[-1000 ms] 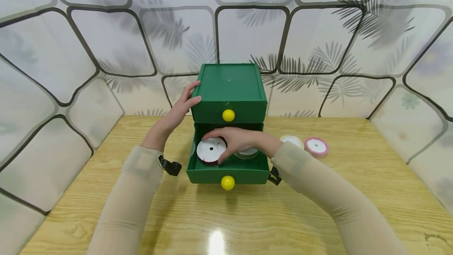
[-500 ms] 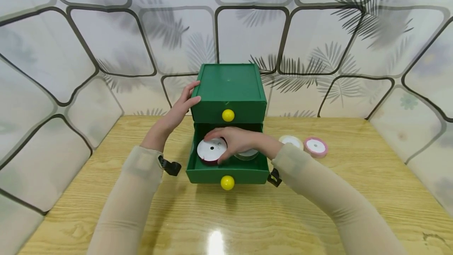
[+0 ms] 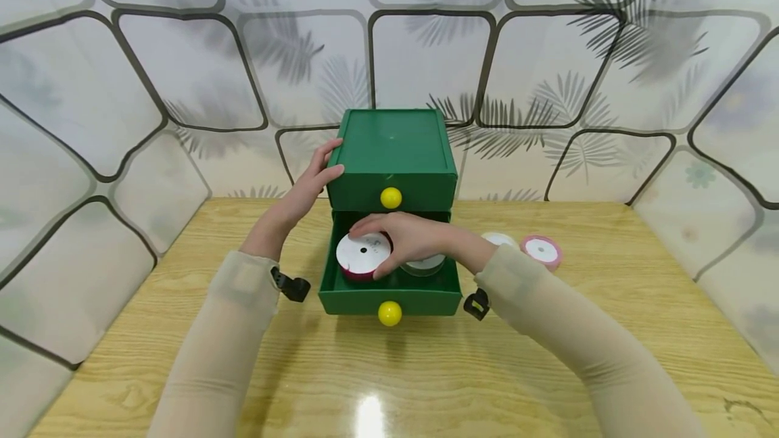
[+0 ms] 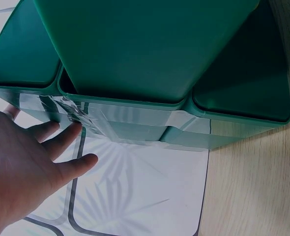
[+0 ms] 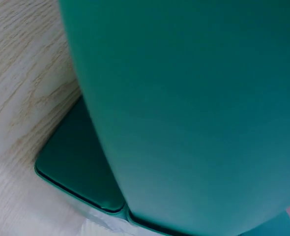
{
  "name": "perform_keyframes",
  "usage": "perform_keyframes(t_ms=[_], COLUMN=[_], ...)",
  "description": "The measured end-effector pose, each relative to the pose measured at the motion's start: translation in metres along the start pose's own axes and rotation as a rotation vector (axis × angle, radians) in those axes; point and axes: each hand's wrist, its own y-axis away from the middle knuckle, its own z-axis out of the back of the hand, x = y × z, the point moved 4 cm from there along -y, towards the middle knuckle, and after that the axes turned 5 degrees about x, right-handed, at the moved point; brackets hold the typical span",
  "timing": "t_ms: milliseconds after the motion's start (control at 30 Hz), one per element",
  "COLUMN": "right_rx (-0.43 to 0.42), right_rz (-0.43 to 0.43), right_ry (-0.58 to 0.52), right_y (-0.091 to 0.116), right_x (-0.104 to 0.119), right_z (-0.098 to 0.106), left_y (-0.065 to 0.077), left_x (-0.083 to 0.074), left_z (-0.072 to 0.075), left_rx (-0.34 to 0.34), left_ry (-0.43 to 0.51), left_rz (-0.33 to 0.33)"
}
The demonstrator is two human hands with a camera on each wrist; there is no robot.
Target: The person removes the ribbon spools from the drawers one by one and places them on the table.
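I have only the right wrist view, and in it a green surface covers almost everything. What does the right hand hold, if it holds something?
Observer: The right hand grips a white-faced spool with a dark red edge.

Operator: Thank you. And where is the other hand?

Observer: The left hand is at the left side of the green cabinet, by its upper part.

Operator: Does any spool lie outside the cabinet?

Observer: Yes, a pink-rimmed spool lies on the table, right of the cabinet in the head view.
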Motion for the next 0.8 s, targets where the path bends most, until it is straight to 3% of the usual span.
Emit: perform_keyframes(t_ms=[433,800], right_rx=[-0.022,-0.053], right_rz=[-0.010,-0.069], right_ry=[0.009,0.018], right_y=[0.013,0.040], right_x=[0.003,0.006], right_z=[0.007,0.015], left_y=[0.000,0.000], left_x=[-0.001,0.000], left_z=[0.000,0.000], left_rx=[-0.009,-0.006], left_ry=[-0.017,-0.022], left_rz=[0.016,0.010])
